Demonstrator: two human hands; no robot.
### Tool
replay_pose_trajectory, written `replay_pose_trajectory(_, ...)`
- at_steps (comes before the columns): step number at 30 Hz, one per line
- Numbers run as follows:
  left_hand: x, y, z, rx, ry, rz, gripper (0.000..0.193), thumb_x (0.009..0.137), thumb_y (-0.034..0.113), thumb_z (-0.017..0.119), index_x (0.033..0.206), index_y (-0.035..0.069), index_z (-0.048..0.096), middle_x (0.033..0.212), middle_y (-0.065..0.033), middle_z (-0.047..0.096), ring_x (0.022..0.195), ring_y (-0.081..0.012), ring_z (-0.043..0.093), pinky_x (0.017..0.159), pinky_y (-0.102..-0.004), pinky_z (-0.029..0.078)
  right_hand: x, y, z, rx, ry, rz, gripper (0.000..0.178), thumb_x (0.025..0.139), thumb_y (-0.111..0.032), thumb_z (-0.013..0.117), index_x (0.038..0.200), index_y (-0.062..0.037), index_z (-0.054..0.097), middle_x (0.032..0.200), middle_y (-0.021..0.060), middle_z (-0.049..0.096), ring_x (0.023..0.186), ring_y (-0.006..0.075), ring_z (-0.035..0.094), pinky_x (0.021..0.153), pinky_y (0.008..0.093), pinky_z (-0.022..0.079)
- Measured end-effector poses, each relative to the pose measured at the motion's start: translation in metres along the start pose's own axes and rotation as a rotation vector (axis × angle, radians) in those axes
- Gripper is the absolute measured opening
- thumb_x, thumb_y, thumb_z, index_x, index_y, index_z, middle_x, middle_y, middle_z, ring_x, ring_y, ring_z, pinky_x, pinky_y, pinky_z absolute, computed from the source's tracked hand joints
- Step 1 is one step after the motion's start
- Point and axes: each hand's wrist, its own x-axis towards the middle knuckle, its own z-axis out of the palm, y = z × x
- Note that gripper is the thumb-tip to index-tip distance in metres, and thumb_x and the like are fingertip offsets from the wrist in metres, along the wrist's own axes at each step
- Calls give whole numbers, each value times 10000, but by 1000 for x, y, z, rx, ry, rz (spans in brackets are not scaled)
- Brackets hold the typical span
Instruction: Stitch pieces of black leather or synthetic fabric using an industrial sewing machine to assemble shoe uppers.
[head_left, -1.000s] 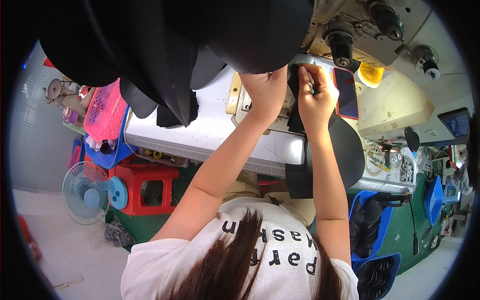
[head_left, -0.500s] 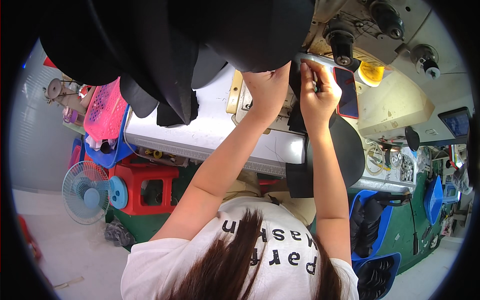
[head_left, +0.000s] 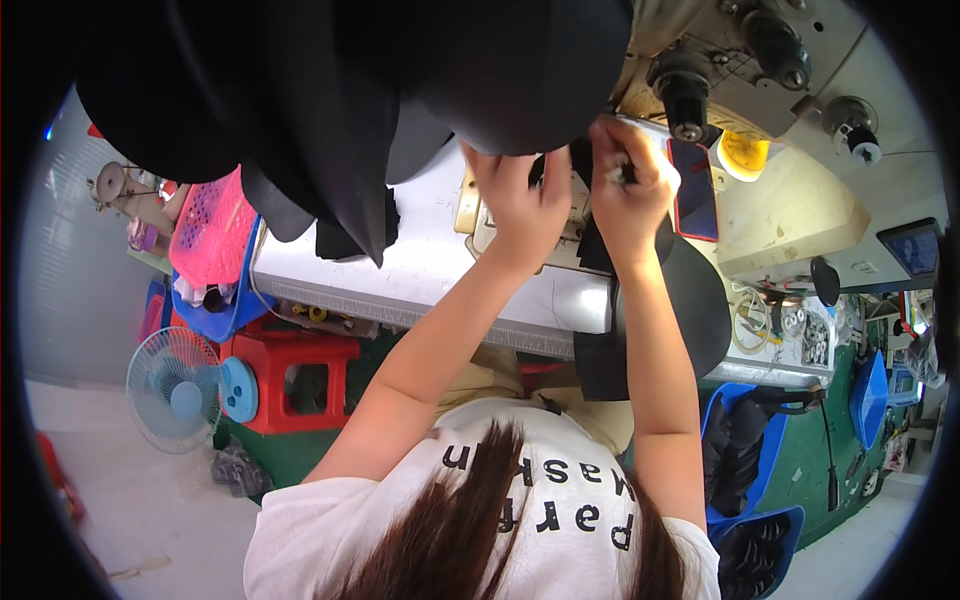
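My left hand [head_left: 525, 212] is over the sewing machine bed [head_left: 467, 205], its fingers apart and somewhat blurred, some tips hidden by the large black curved panels [head_left: 300, 110] hanging in front. I see nothing held in it. Close beside it, my right hand [head_left: 634, 195] is closed in a pinch near the machine head [head_left: 685, 95]. What its fingertips hold is hidden; black material lies just beside them. A rounded black fabric piece [head_left: 690, 300] lies under my right forearm and hangs over the table's front edge.
A phone with a red rim [head_left: 694, 190] and a yellow round container [head_left: 742, 155] lie right of my hands. Left stand a pink basket [head_left: 212, 235], a red stool [head_left: 300, 370] and a blue fan [head_left: 185, 395]. Blue bins [head_left: 765, 540] with black pieces are at lower right.
My left hand has moved slightly left and down, its fingers now spread apart. My right hand has shifted slightly down and left, its fingers more tightly curled.
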Motion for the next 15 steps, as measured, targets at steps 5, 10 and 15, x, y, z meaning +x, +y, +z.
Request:
replay_pose_trajectory(5,1,14,-14,-114,-334,258,326,761,-63,568,1068,22,635,1087,-105,635,758,-228,538,666,-296,443,-7,4,-31,245,-225,162,123,779,69,577,869,-7,611,714,75,604,637,147,554,614,236,446)
replay_pose_trajectory(10,18,7,-11,-297,-466,137,284,758,-31,622,1031,46,647,960,-79,654,741,-218,540,647,-291,447,0,2,-40,249,-300,209,57,813,34,601,859,-1,598,689,64,582,596,129,495,590,225,427)
replay_pose_trajectory(15,18,-1,-12,-215,-405,42,147,729,-3,695,867,43,678,761,-56,628,694,-190,559,613,-275,455,1,4,-33,232,-337,135,97,790,63,593,866,3,590,698,69,591,610,141,517,593,228,429)
